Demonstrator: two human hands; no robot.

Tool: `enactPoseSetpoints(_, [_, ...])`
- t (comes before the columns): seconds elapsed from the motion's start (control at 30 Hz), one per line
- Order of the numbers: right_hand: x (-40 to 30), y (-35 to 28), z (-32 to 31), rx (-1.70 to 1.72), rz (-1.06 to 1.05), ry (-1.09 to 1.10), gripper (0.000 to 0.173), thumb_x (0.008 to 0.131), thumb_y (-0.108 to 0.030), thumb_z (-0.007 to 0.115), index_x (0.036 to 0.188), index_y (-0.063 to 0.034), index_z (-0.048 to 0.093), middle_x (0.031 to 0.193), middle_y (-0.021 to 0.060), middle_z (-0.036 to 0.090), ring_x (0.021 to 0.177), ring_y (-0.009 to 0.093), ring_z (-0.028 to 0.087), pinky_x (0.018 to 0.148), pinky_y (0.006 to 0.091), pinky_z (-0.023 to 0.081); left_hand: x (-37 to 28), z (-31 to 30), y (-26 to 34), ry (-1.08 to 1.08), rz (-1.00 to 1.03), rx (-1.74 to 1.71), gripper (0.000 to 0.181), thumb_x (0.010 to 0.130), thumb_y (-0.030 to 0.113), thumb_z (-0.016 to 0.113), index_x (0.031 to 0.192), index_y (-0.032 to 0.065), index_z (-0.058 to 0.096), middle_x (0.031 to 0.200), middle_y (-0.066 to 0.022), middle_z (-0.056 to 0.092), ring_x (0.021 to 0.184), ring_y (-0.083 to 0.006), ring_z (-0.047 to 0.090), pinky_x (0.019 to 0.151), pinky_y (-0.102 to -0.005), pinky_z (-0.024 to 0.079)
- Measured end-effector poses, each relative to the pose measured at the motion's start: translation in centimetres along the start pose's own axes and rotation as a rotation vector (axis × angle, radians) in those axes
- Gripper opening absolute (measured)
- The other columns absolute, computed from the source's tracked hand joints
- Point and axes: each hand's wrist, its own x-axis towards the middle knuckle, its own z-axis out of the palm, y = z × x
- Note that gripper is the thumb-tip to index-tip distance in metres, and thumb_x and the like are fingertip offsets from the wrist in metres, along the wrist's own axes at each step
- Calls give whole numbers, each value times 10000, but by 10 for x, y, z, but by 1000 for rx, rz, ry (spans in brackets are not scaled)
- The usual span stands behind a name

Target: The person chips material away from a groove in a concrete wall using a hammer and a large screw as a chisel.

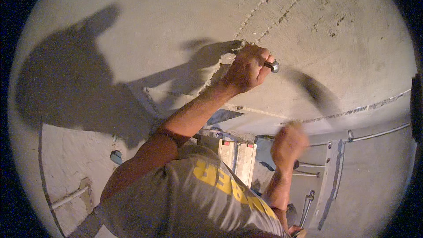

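My left hand (249,67) is closed around a steel chisel or punch, and its rounded struck end (274,66) sticks out past the little-finger side. The knuckles are close against a rough plastered surface (185,10), beside a broken-out patch (228,59); my fingers hide the tool's tip. Two scored, chipped lines (284,16) run up from that patch. My right hand (289,143) is raised lower and to the right, fingers curled and blurred by motion. Above it a dark curved streak (312,89) shows; I cannot tell whether this is a moving tool or a shadow.
Dark shadows (66,79) fall over the plaster on the left. Pale planks with red marks (237,158) are below, between my arms. A perforated upright rail (327,181) and a metal conduit (380,132) are at the right. Another pipe (71,197) runs along the lower left wall.
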Motion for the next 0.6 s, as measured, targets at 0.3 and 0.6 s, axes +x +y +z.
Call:
enactPoseSetpoints(0.3, [6, -36, -91, 796, -326, 702, 312, 982, -367, 494, 922, -63, 528, 701, 31, 521, 587, 182, 463, 547, 350, 388, 1, -2, 3, 42, -26, 51, 191, 810, 109, 666, 908, 40, 517, 742, -165, 566, 713, -371, 568, 703, -457, 438])
enactPoseSetpoints(0.6, [14, -11, -15, 136, 78, -82, 380, 1000, -386, 464, 793, -68, 486, 604, -26, 465, 476, 72, 404, 412, 259, 316, 3, -5, -7, -13, -58, 45, 192, 795, 94, 666, 911, 47, 521, 716, -146, 562, 714, -359, 571, 696, -453, 437])
